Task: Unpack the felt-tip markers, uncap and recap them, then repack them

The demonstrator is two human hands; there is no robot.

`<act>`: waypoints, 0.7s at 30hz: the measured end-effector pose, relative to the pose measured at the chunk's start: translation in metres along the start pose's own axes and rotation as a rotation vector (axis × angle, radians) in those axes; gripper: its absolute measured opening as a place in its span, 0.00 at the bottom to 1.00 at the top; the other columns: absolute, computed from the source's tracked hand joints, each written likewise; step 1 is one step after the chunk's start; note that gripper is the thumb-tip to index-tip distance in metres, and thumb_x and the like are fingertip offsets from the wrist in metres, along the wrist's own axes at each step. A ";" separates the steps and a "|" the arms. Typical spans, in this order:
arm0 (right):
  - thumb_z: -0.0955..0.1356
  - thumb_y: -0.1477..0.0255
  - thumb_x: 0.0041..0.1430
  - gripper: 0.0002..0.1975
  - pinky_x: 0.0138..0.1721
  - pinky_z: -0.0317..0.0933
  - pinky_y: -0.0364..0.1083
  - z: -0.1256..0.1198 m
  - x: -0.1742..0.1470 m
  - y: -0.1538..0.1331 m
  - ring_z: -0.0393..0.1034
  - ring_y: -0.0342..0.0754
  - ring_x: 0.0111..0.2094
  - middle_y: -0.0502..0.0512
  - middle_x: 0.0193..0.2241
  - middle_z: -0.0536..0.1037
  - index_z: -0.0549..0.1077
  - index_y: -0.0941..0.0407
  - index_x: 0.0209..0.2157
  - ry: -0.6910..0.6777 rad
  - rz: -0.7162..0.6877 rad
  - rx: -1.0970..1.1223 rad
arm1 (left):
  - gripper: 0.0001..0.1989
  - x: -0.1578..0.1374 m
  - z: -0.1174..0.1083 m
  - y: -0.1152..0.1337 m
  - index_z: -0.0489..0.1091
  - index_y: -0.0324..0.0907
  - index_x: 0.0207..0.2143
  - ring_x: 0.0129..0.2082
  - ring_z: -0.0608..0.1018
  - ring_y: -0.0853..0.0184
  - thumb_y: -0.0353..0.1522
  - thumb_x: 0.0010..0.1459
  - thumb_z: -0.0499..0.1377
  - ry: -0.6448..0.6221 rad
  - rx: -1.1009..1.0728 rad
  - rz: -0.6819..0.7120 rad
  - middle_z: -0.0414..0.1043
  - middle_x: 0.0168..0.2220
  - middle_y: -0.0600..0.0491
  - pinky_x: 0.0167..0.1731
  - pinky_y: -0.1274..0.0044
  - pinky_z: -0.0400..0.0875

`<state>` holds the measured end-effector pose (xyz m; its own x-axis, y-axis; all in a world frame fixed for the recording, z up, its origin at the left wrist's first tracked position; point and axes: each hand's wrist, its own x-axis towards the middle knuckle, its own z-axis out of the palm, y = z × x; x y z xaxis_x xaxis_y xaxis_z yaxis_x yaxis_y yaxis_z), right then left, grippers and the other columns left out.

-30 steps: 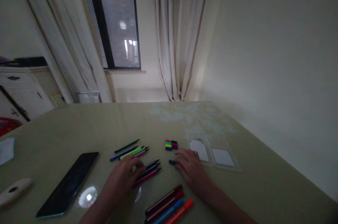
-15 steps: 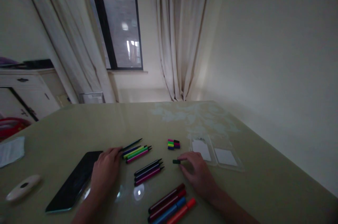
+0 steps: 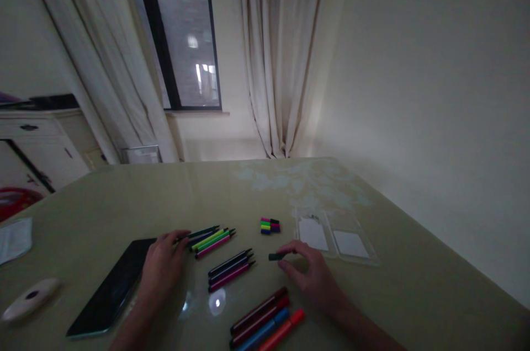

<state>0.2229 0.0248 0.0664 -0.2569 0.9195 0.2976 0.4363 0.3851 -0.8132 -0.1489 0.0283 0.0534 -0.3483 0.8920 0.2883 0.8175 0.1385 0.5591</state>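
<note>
My left hand (image 3: pixel 164 257) pinches the rear end of a dark green uncapped marker (image 3: pixel 203 231), which lies along the far side of a row of blue, yellow, green and pink uncapped markers (image 3: pixel 213 243). Between thumb and index finger, my right hand (image 3: pixel 304 269) grips a dark green marker cap (image 3: pixel 275 256) above the table. Beyond it sits a small block of coloured caps (image 3: pixel 270 225). A second group of dark and magenta uncapped markers (image 3: pixel 231 270) lies between my hands. Closer to me are capped brown, red, blue and orange-red markers (image 3: pixel 265 322).
An open clear plastic case (image 3: pixel 376 257) with white cards lies beyond my right hand. A black tablet or phone (image 3: pixel 110 287) is beside my left forearm. Further left are a white oval device (image 3: pixel 31 299) and a pale packet (image 3: pixel 15 239). A wall borders the table's right side.
My left hand has lowered the dark green marker from a raised angle to alongside the row. My right hand still holds the cap, almost in place. The view has shifted slightly.
</note>
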 end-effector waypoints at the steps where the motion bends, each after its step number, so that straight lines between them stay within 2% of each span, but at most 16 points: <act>1: 0.72 0.66 0.61 0.09 0.53 0.66 0.57 -0.001 0.000 -0.001 0.76 0.57 0.47 0.56 0.43 0.83 0.81 0.51 0.42 -0.002 0.006 0.022 | 0.23 -0.001 -0.002 0.004 0.78 0.41 0.47 0.47 0.82 0.51 0.43 0.63 0.49 0.012 -0.014 -0.010 0.82 0.46 0.42 0.50 0.64 0.74; 4: 0.71 0.65 0.62 0.08 0.50 0.67 0.55 -0.003 0.001 -0.004 0.77 0.56 0.45 0.54 0.41 0.84 0.81 0.50 0.42 0.023 0.003 0.082 | 0.23 -0.010 -0.003 0.026 0.77 0.45 0.50 0.43 0.84 0.57 0.47 0.64 0.51 -0.021 -0.155 0.022 0.83 0.46 0.49 0.44 0.70 0.77; 6: 0.71 0.64 0.63 0.08 0.49 0.67 0.53 -0.003 0.002 -0.006 0.77 0.55 0.44 0.54 0.41 0.84 0.81 0.50 0.42 0.056 -0.007 0.107 | 0.20 -0.020 0.001 0.046 0.78 0.46 0.48 0.42 0.84 0.58 0.47 0.62 0.56 -0.121 -0.377 0.092 0.84 0.44 0.51 0.43 0.71 0.78; 9: 0.71 0.65 0.63 0.08 0.48 0.67 0.52 -0.005 0.002 -0.007 0.77 0.54 0.44 0.54 0.40 0.84 0.81 0.50 0.42 0.099 -0.026 0.125 | 0.16 -0.035 0.009 0.071 0.80 0.48 0.45 0.46 0.84 0.58 0.45 0.62 0.59 -0.227 -0.557 0.146 0.84 0.46 0.52 0.49 0.69 0.77; 13: 0.71 0.65 0.64 0.08 0.47 0.67 0.51 -0.005 0.001 -0.008 0.77 0.53 0.43 0.54 0.39 0.84 0.81 0.51 0.42 0.124 -0.048 0.129 | 0.16 -0.045 0.014 0.084 0.81 0.50 0.45 0.50 0.83 0.55 0.44 0.61 0.60 -0.280 -0.565 0.139 0.83 0.50 0.51 0.52 0.66 0.76; 21: 0.72 0.66 0.64 0.07 0.46 0.68 0.49 -0.006 0.001 -0.009 0.78 0.53 0.42 0.54 0.38 0.83 0.81 0.51 0.42 0.140 -0.072 0.124 | 0.17 -0.047 0.012 0.083 0.81 0.51 0.45 0.50 0.83 0.54 0.46 0.60 0.59 -0.308 -0.546 0.122 0.83 0.51 0.52 0.54 0.63 0.75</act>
<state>0.2241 0.0226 0.0768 -0.1577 0.8953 0.4166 0.3089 0.4454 -0.8403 -0.0589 0.0028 0.0773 -0.0534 0.9815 0.1837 0.4628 -0.1387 0.8755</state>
